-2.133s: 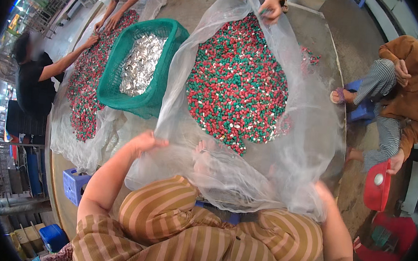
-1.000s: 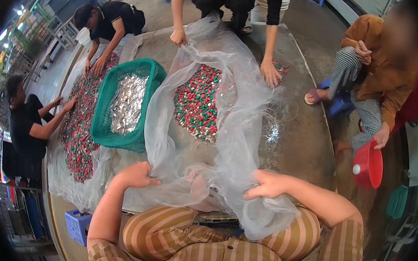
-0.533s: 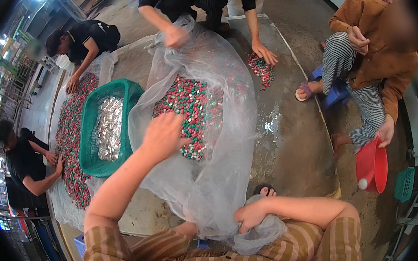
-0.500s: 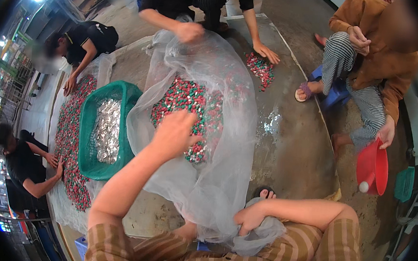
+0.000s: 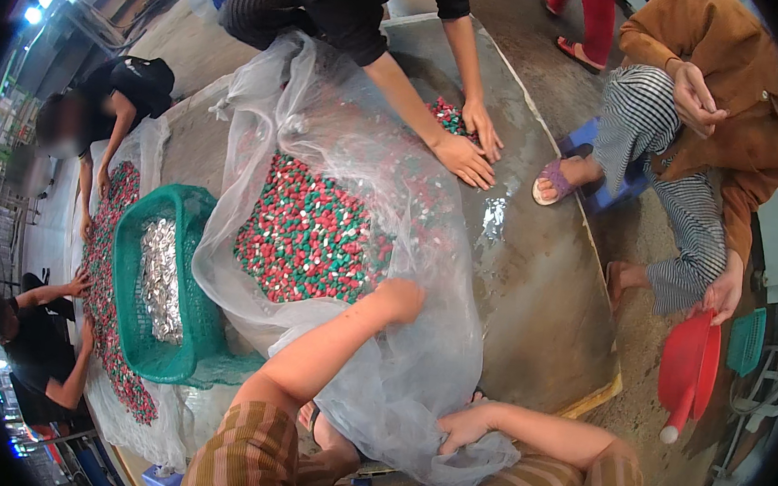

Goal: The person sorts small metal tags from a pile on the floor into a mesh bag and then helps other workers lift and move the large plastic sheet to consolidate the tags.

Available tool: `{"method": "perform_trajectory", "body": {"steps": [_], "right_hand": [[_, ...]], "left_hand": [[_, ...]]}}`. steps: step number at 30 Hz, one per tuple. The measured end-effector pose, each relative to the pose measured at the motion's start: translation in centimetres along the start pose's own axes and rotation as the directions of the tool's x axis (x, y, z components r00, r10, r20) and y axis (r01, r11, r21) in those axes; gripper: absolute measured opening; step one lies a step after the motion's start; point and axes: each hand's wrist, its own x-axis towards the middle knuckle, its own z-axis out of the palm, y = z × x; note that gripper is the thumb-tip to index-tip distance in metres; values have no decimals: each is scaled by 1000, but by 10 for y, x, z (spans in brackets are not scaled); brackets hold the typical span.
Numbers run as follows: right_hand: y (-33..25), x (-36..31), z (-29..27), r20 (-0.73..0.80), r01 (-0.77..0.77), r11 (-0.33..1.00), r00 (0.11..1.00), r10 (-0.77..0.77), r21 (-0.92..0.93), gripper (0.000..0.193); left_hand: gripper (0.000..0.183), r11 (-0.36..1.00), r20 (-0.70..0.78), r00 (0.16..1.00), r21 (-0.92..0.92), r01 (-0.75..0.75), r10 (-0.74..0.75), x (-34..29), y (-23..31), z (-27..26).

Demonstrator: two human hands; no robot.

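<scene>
A pale translucent mesh net (image 5: 426, 356) lies bunched before me, drawn back around a heap of small red, green and white pieces (image 5: 299, 227). My left hand (image 5: 395, 302) is closed like a fist by the heap's near right side, against the mesh. Its fingers face away, so what it holds is hidden. Down by my right knee, my right hand (image 5: 466, 425) grips a bunched part of the net. Left of the heap stands a green plastic basket (image 5: 199, 329) with thin silvery pieces (image 5: 162, 280) inside.
Across from me, a person's hands (image 5: 464, 160) cup a smaller pile (image 5: 447, 115) on the wet board. At the right, a seated person holds a red scoop (image 5: 686, 362); a teal basket (image 5: 747, 340) stands beyond. Two people work along a strip of coloured pieces (image 5: 123, 368) at left.
My left hand has gone from over the heap to its near right side. The person opposite has brought both hands to the small pile. My right hand keeps its grip.
</scene>
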Motion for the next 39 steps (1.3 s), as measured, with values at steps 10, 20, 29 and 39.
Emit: {"method": "perform_trajectory", "body": {"steps": [10,20,29,39], "right_hand": [[79,21,17,-131,-241,971,963,237,-15,56],[76,13,9,-64,-281,959,958,279,-25,57],[85,17,9,-48,-314,946,949,311,-82,56],[97,19,18,-129,-311,950,941,312,29,53]], "left_hand": [[16,750,-726,685,-487,-449,-62,102,47,-109],[58,953,-745,617,-303,25,-253,234,-9,-93],[22,988,-788,597,-135,72,-151,276,-54,-74],[12,857,-900,402,-336,-390,-170,173,-39,-122]]}}
